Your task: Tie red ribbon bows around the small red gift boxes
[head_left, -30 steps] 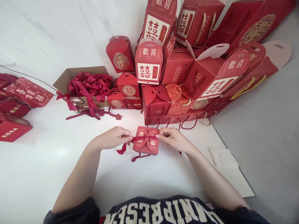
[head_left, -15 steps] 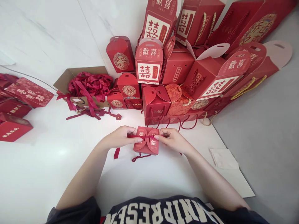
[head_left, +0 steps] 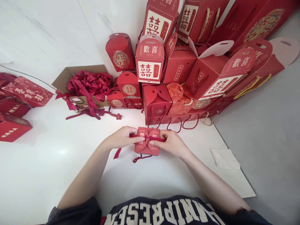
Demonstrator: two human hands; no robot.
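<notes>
A small red gift box (head_left: 147, 150) with two rounded top flaps stands on the table in front of me. Dark red ribbon (head_left: 150, 137) runs across its top, through slots in the flaps. On the box's left side, my left hand (head_left: 123, 137) is closed, its thumb pressing the ribbon onto the flap. From the right, my right hand (head_left: 173, 142) grips the other ribbon part, with the thumb on the right flap and fingers curled at the side. A twisted red cord (head_left: 140, 158) hangs from the near side. One loose ribbon tail shows below my left hand.
Behind the box rises a stack of red gift boxes (head_left: 150, 59) with rope handles. An open cardboard box (head_left: 77, 69) of tangled ribbon stands back left. More red boxes (head_left: 14, 128) sit far left. A folded white tissue (head_left: 225, 158) lies at right.
My right hand has shifted slightly, and its thumb now lies lower on the right flap, with the ribbon straight above it. My left hand stays nearly in place.
</notes>
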